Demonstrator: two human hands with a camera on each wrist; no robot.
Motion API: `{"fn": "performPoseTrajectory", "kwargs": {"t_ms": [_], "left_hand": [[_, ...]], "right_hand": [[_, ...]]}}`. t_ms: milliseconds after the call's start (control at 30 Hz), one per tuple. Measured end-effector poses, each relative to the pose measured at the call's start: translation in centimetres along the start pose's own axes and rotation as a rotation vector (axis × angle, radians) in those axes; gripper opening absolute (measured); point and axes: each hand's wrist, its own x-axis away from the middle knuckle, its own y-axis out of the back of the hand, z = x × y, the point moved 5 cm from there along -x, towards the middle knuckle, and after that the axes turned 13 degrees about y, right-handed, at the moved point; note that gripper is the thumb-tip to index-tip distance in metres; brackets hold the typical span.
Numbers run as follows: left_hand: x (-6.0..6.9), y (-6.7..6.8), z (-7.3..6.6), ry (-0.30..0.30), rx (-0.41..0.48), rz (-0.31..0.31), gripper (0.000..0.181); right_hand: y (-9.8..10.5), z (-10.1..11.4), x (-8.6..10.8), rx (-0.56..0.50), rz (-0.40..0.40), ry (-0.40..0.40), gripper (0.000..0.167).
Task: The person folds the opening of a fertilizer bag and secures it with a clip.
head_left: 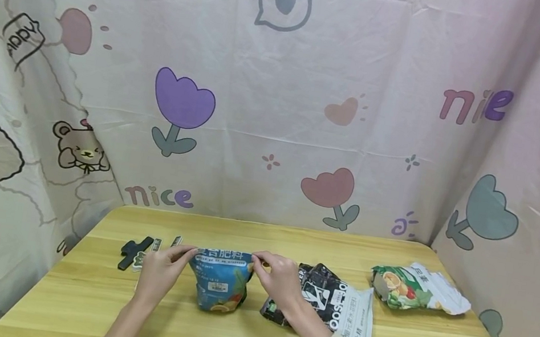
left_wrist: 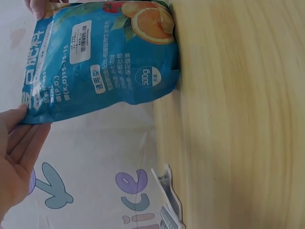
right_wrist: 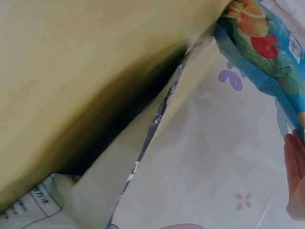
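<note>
A blue fertilizer bag [head_left: 219,282] with fruit printed near its bottom stands upright on the table, held by its top corners. My left hand [head_left: 161,268] pinches the top left corner between thumb and fingers; the left wrist view shows this hand [left_wrist: 19,157] at the bag's [left_wrist: 109,62] edge. At the top right corner my right hand [head_left: 280,279] pinches the bag. In the right wrist view only part of that hand [right_wrist: 296,176] shows, beside the bag [right_wrist: 267,52]. Between the hands the top edge is drawn out straight.
A black and white bag [head_left: 318,302] lies right of the blue one, partly under my right forearm. Farther right lies a green and white bag [head_left: 419,287]. A black clip [head_left: 135,253] and several flat clips [head_left: 156,244] lie at the left. Patterned cloth [head_left: 268,105] hangs behind the table.
</note>
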Motion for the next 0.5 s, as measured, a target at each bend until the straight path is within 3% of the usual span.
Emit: {"fn": "performPoseTrajectory", "kwargs": {"t_ms": [267, 500], "left_hand": [[0.32, 0.07, 0.77, 0.099, 0.028, 0.087, 0.011], [0.47, 0.06, 0.71, 0.055, 0.027, 0.02, 0.01]], "right_hand": [[0.49, -0.39, 0.88, -0.018, -0.02, -0.034, 0.01], [0.6, -0.18, 0.71, -0.017, -0.033, -0.01, 0.007]]}}
